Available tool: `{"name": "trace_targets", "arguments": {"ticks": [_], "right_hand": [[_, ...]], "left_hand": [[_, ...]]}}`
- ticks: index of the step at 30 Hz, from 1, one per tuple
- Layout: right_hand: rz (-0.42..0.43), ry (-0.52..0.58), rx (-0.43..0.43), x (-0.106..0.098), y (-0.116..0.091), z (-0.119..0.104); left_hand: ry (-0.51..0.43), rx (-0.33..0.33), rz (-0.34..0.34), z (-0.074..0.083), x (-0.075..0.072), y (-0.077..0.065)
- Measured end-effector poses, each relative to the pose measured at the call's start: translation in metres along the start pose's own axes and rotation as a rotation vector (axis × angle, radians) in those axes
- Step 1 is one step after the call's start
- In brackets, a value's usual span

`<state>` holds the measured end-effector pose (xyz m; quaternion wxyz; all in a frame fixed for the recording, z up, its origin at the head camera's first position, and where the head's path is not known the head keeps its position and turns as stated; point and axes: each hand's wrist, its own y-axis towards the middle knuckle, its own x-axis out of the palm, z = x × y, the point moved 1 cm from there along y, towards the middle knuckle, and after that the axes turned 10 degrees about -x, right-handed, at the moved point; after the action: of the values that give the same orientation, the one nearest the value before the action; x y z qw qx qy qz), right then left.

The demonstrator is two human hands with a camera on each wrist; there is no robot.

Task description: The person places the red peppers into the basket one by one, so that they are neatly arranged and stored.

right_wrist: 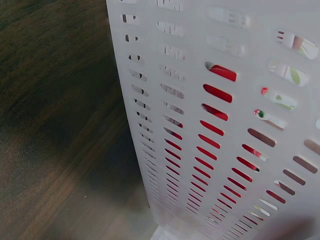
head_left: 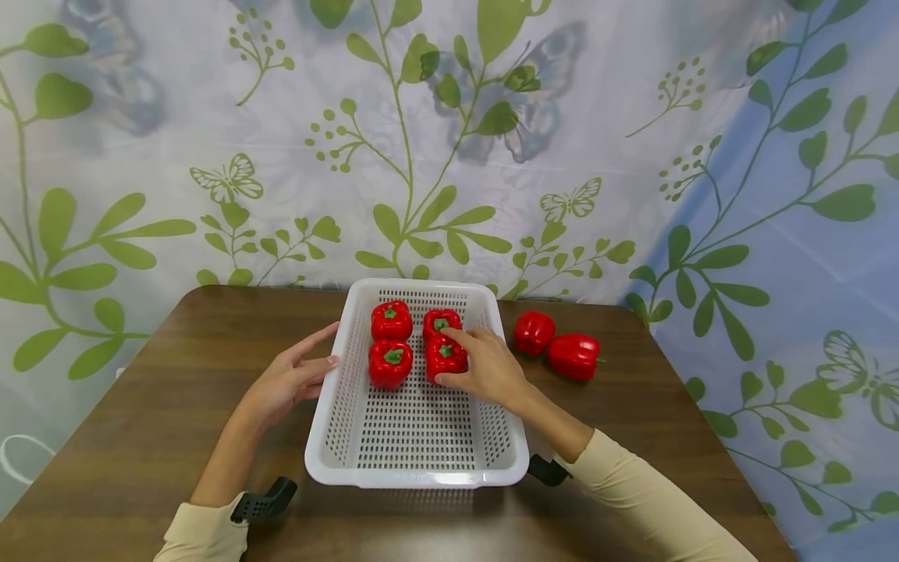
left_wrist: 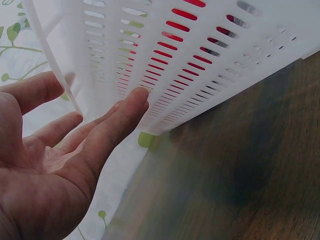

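A white perforated plastic basket (head_left: 421, 478) sits on the table with several red bell peppers inside, among them a front-left pepper (head_left: 390, 364) and a back-left pepper (head_left: 391, 320). My right hand (head_left: 486, 367) reaches over the basket's right wall and grips the front-right bell pepper (head_left: 444, 357) between thumb and fingers. Just behind that one is another pepper (head_left: 441, 320), partly covered by the fingers. At the left wall, my left hand (head_left: 288, 382) has its fingers extended against the basket's side. The left wrist view shows this hand (left_wrist: 65, 155) beside the slotted wall (left_wrist: 200, 65).
Two more red bell peppers, one behind (head_left: 534, 333) and one in front (head_left: 574, 357), lie on the wooden table (head_left: 232, 336) right of the basket. A leaf-and-butterfly patterned cloth (head_left: 281, 187) hangs behind the table. The right wrist view mostly shows the basket's outer wall (right_wrist: 195, 50).
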<state>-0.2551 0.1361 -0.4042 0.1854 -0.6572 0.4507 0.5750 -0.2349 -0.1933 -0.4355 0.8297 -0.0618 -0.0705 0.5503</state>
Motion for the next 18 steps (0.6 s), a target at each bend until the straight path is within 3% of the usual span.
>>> {"name": "trace_targets", "arguments": {"ticks": [18], "right_hand": [[0.004, -0.028, -0.005, 0.0016, 0.0008, 0.0009]], "left_hand": [[0.010, 0.011, -0.001, -0.0018, -0.0010, 0.0003]]}}
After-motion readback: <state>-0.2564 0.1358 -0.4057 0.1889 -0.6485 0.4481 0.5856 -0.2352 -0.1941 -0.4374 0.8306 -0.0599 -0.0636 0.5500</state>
